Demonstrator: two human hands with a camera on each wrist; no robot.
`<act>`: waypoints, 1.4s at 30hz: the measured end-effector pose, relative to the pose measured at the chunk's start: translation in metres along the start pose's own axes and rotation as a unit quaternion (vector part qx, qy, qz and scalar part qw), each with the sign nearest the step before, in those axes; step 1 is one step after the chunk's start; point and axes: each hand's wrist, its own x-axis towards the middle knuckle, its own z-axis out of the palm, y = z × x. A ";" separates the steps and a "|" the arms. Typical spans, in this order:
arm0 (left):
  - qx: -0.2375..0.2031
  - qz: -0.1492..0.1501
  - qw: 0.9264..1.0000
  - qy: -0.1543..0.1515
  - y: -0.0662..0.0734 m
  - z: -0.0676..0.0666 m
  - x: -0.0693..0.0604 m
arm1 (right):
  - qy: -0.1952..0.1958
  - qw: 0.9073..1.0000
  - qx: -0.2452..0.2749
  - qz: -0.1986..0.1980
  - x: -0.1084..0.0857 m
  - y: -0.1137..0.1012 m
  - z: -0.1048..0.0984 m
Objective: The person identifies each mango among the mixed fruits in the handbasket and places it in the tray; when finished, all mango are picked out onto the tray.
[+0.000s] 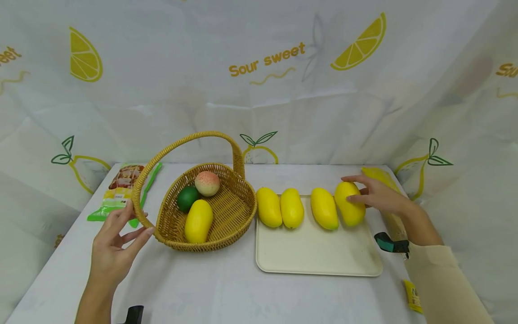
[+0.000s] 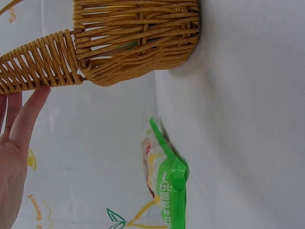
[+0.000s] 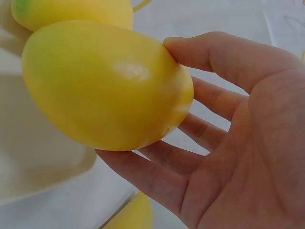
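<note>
A wicker basket (image 1: pixel 238 202) with a tall handle holds a peach (image 1: pixel 207 183), a dark green round fruit (image 1: pixel 188 198) and a yellow mango (image 1: pixel 198 221). My left hand (image 1: pixel 115 245) holds the lower left part of the basket's handle (image 2: pixel 43 62), thumb on the near side and fingers behind. At the right, my right hand (image 1: pixel 378 194) grips the rightmost mango (image 3: pixel 105 86) by one end, thumb and fingers spread round it. This mango is over the back right of a cream tray (image 1: pixel 315 256). Three more mangoes (image 1: pixel 323 208) lie in a row along the tray's back edge.
A green-edged food bag (image 1: pixel 117 193) lies behind my left hand. Beyond my right hand is a yellow package (image 1: pixel 380 175), partly hidden by the arm. A small yellow packet (image 1: pixel 413 296) lies by my right sleeve. A printed curtain (image 1: pixel 194 90) hangs behind the white table.
</note>
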 end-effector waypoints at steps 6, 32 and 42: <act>0.005 -0.006 1.000 0.001 0.000 0.001 0.000 | -0.003 1.000 -0.008 0.004 0.000 0.002 0.005; 0.008 -0.002 1.000 0.001 -0.002 0.000 -0.001 | -0.017 1.000 0.004 0.008 0.004 0.010 0.026; -0.008 0.013 1.000 0.003 -0.003 0.000 0.000 | -0.015 1.000 -0.003 0.010 0.002 0.013 0.027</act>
